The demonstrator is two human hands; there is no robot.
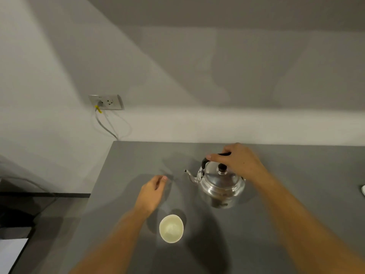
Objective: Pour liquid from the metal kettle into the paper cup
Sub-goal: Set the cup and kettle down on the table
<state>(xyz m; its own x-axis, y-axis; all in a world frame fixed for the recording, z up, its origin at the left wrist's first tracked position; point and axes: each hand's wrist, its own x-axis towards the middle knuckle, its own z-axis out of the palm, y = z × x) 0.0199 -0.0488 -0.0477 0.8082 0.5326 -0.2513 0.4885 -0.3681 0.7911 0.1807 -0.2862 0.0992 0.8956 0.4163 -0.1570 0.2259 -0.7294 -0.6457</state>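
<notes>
A shiny metal kettle point(220, 183) stands upright on the grey table point(296, 175), its spout pointing left and its lid with a black knob in place. My right hand point(237, 162) is wrapped around the kettle's black handle above the lid. A white paper cup point(171, 228) stands upright near the table's front, to the lower left of the kettle, and looks empty. My left hand point(152, 191) rests loosely curled over the table just above the cup and left of the spout, touching neither, with nothing in it.
The table's left edge runs diagonally past the cup. A wall socket point(106, 102) with a plugged-in cable sits on the wall at the back left. A small white object point(363, 189) peeks in at the right edge. Dark furniture stands at the lower left.
</notes>
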